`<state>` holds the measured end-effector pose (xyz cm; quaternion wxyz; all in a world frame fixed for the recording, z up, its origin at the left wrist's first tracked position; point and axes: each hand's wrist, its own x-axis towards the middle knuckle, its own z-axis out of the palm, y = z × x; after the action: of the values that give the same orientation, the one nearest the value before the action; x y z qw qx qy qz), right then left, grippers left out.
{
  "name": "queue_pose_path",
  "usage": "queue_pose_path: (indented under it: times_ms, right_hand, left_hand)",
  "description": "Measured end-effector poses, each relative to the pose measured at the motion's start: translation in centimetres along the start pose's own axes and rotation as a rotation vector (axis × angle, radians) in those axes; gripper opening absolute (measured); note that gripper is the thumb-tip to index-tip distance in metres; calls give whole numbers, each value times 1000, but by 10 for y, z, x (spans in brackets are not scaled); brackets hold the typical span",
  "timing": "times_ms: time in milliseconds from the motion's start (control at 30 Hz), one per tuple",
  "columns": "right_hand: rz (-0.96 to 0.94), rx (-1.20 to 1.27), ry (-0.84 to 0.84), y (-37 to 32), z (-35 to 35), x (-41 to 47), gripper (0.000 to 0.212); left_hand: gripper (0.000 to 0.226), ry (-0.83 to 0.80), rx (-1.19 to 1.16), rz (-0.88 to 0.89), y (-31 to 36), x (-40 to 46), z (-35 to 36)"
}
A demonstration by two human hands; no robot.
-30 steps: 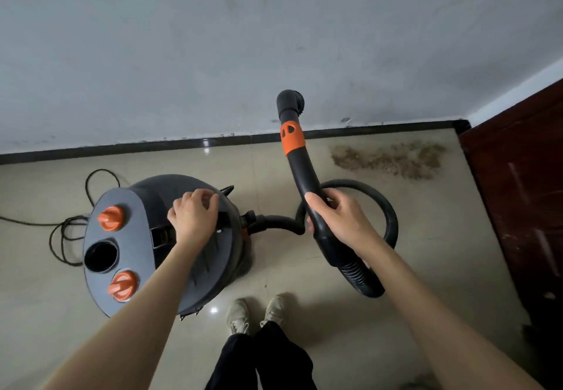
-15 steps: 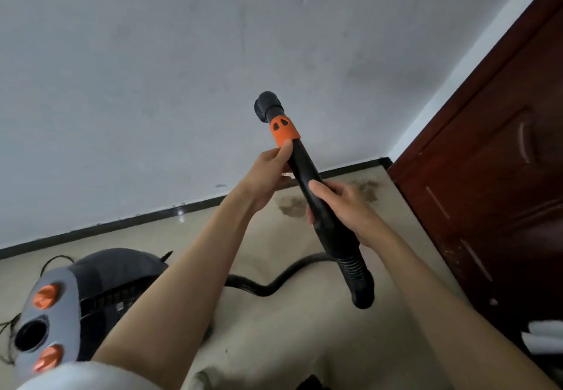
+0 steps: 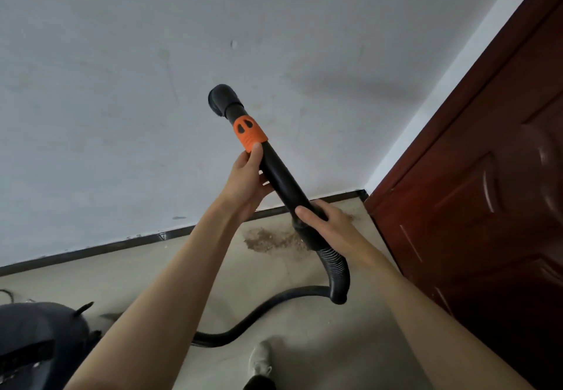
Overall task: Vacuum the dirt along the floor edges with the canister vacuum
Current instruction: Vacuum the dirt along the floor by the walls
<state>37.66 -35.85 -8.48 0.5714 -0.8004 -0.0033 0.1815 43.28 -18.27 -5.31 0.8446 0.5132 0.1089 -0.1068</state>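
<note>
Head view looks down at both forearms raised in front of a grey-white wall (image 3: 122,85). A black vacuum wand (image 3: 278,179) slants up and to the left, its open nozzle end (image 3: 221,100) held in the air against the wall. An orange collar (image 3: 249,133) sits just below that end. The left hand (image 3: 248,181) grips the wand just under the collar, thumb lying up along the tube and touching the orange edge. The right hand (image 3: 324,222) wraps around the lower, thicker part of the wand, fingers curled over it. Below this hand a ribbed black hose (image 3: 335,270) curves down and runs left across the beige floor (image 3: 152,274) toward the dark canister vacuum (image 3: 36,338) at the lower left corner. A patch of brown dirt (image 3: 271,240) lies on the floor beside the black baseboard (image 3: 91,251), near the corner where a dark red door (image 3: 475,176) stands. One light shoe (image 3: 260,359) shows at the bottom edge.
</note>
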Motion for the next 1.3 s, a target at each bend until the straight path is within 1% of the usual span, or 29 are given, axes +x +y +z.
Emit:
queue_pose_path:
  times_ms: [100,200,300,433,467,567,633,733,800,933,1000,1067,1133,1233,1300]
  right_hand:
    - [14,-51,9,17,-16,38,29]
    - [65,-58,-33,33,-36,71,36]
    - [146,-84,-123,50,-61,99,44]
    - [278,-241,-244,68,-100,137,59]
    - [306,-248,-272,72,-113,145,59]
    - [393,-167,-366,82,-162,155,56]
    - [431,-121,-400,83,-179,155,50]
    - [487,-92,-438,83,-224,154,49]
    - [513,-98,-479,83,-249,151,49]
    - [585,-145,-578,96,-267,154,49]
    - [569,-199,-570,113,-260,160,47]
    - [470,-316,-541,142,-247,166,45]
    - [376,-384,-542,177,-227,172,44]
    - [271,-445,-519,233,-186,188,33]
    - [177,-546,-493,265,-156,208,28]
  left_hand:
    - [35,56,-66,-38,-19,37,5]
    - [28,136,-71,-85,-42,72,12]
    - [22,213,-115,-194,-65,102,19]
    - [27,358,-231,-317,-104,144,34]
    - [26,381,-257,-334,-115,153,41]
    - [21,452,-302,-365,-147,172,75]
    - [22,436,-332,-378,-156,178,89]
    - [39,414,-395,-401,-168,187,129]
    - [47,411,-401,-424,-176,189,151]
    - [49,379,-403,-506,-202,192,164]
    - [48,396,-415,-517,-220,194,153]
    - [44,444,-411,-499,-238,196,135]
    - [35,481,-378,-469,-258,201,110]
    - [21,493,-315,-420,-290,213,62]
    - [20,504,-330,-402,-317,218,25]
